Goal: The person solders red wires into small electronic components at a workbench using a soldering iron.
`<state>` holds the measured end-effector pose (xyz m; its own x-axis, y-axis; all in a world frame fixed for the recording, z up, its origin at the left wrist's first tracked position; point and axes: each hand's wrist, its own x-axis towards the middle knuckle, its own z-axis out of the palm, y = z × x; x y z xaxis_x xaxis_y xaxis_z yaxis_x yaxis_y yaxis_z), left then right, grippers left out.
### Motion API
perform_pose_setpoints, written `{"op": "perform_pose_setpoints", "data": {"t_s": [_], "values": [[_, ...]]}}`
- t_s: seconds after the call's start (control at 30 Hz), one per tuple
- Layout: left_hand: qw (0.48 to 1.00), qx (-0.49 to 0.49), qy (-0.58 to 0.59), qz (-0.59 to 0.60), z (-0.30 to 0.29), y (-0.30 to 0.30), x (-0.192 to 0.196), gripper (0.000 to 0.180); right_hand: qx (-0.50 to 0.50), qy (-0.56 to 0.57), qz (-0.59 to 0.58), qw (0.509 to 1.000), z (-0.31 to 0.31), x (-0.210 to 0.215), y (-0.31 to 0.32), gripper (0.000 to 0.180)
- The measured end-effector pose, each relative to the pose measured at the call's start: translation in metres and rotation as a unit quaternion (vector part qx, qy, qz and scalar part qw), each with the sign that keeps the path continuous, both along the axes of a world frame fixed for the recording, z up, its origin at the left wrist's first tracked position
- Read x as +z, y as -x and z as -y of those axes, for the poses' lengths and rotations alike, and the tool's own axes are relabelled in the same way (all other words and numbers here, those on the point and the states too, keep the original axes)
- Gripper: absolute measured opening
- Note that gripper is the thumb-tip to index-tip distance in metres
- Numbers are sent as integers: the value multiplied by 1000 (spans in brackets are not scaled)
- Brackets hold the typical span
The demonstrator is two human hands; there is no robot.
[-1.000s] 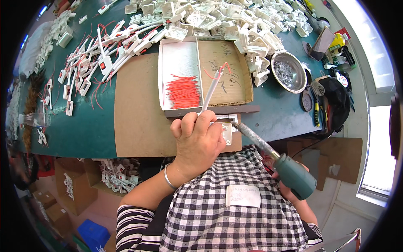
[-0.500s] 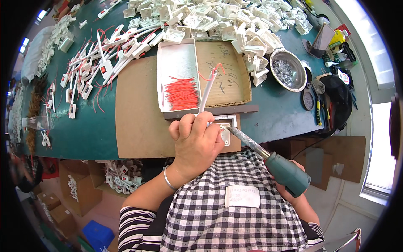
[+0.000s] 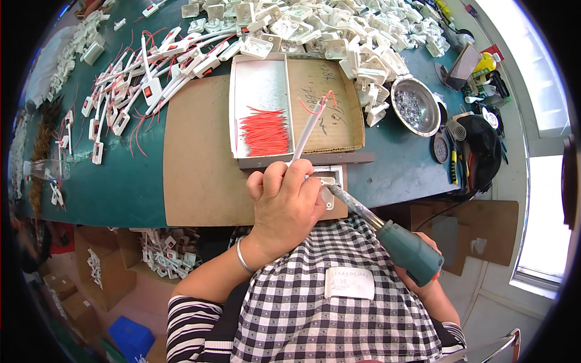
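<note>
Left hand (image 3: 283, 196): one, palm down, fingers curled nearly closed about the lower end of a white tube (image 3: 307, 134). Its fingertips are hidden, and we cannot tell what else they pinch.

Right hand (image 3: 417, 288): one, closed around the green handle of a soldering iron (image 3: 407, 247); the handle covers much of this hand.

White tube: slants up and away beyond the left hand's knuckles, thin red leads (image 3: 330, 95) curling at its far end.

White plastic fitting (image 3: 330, 196): lies just right of the left hand, partly under it. The iron's tip is at its upper part; we cannot tell whether they touch.

Beyond the left hand, we list a dark bar (image 3: 354, 158) and a shallow two-part box (image 3: 260, 78), its left compartment bearing a bundle of cut red wires (image 3: 264, 133).

Under and left of that hand: a brown board (image 3: 203, 157). Farther left: a heap of white tubes with red-switch housings (image 3: 151, 91).

Beyond and right of both hands: a heap of white fittings (image 3: 321, 27), and a metal bowl (image 3: 433, 106) of grey scraps (image 3: 407, 103). Beyond the right hand: yellow-handled pliers (image 3: 454, 166).

Left wrist: one silvery bangle (image 3: 243, 254).
</note>
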<state>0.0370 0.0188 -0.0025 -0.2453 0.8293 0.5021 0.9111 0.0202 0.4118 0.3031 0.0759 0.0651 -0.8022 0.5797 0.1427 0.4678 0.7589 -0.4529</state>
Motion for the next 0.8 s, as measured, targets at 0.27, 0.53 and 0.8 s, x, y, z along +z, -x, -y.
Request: {"op": "perform_pose_setpoints", "data": {"t_s": [0.27,0.53,0.8], "values": [[1000,1,11,-3,1,0,3,12,-162,276,-79,944,11,-15,-21,25],[1000,7,17,-12,0,-2,5,10,-129,289,-182,931,5,-26,-9,27],[999,0,13,-34,1,-1,4,10,-119,286,-186,932,8,-34,-13,28]]}}
